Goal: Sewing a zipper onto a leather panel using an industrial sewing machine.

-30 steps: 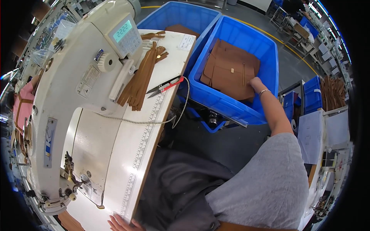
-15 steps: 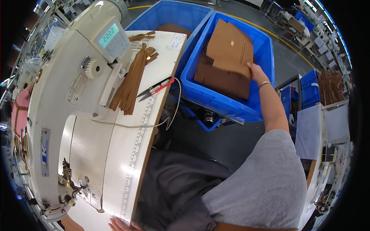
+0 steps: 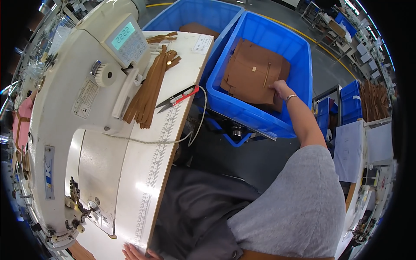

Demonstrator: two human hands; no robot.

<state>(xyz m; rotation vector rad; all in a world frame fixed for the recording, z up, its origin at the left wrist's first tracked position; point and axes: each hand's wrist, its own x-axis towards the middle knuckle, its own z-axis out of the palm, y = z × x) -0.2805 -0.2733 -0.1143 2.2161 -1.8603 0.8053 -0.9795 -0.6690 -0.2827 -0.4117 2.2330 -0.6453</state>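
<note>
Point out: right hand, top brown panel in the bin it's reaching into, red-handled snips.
Right hand point(image 3: 282, 89): head view, back of the hand.
Top brown panel point(image 3: 253, 77): head view, middle of its upward face.
Red-handled snips point(image 3: 186, 96): head view, on the red handle.

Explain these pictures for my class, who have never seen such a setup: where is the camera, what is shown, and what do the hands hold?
There is no robot here. A person wears a camera on the head, looking down; its wide lens bends straight edges. The big pale machine at the left is a sewing machine. On its white table lie brown strips, red-handled snips and a cord. The left hand rests at the table's near edge, with nothing visible in it. The right hand reaches into a blue bin and appears to pinch the edge of a brown panel.
</note>
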